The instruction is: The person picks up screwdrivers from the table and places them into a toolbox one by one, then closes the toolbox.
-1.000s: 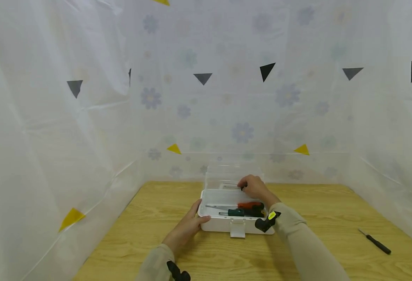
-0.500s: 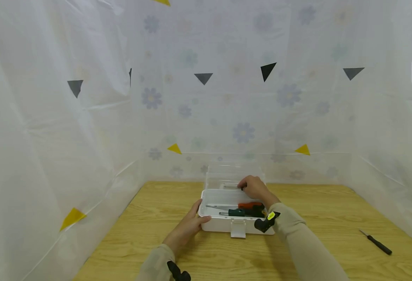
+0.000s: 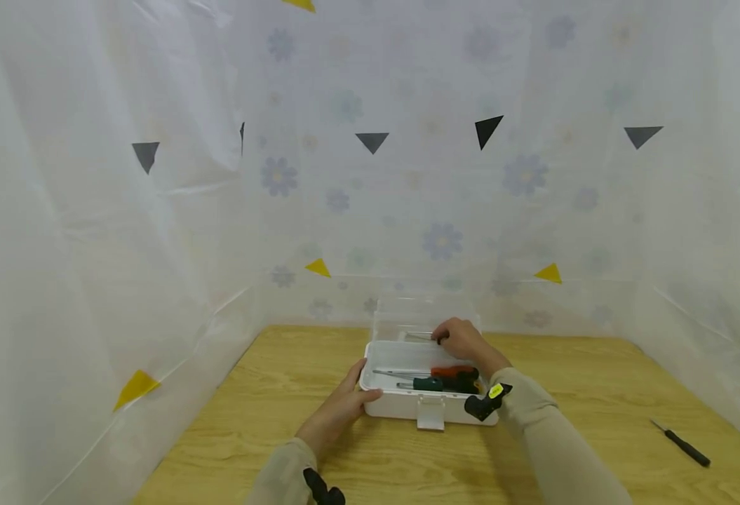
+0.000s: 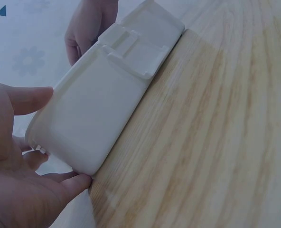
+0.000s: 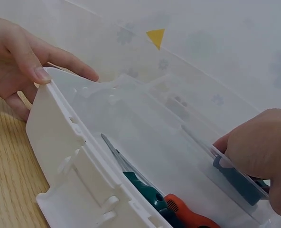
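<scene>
A white plastic box [image 3: 401, 407] with its clear lid [image 3: 407, 317] standing up sits mid-table. My left hand [image 3: 358, 390] grips the box's left end, thumb over the rim [image 4: 33, 97]. My right hand [image 3: 443, 339] is at the back of the box by the lid and grips a dark-handled screwdriver [image 5: 235, 180]; its thin metal shaft [image 3: 419, 335] points left. Inside lie a green-handled screwdriver [image 3: 428, 384] and an orange-handled one [image 3: 453, 370]. The box's front latch [image 3: 429, 414] hangs open.
A small black screwdriver [image 3: 682, 444] lies on the wooden table [image 3: 584, 435] far to the right. White plastic sheeting [image 3: 92, 280] with flower prints and triangle markers walls the table on three sides.
The head view has shifted slightly. Both hands stay where they were, the left on the box's end, the right holding the screwdriver by the lid.
</scene>
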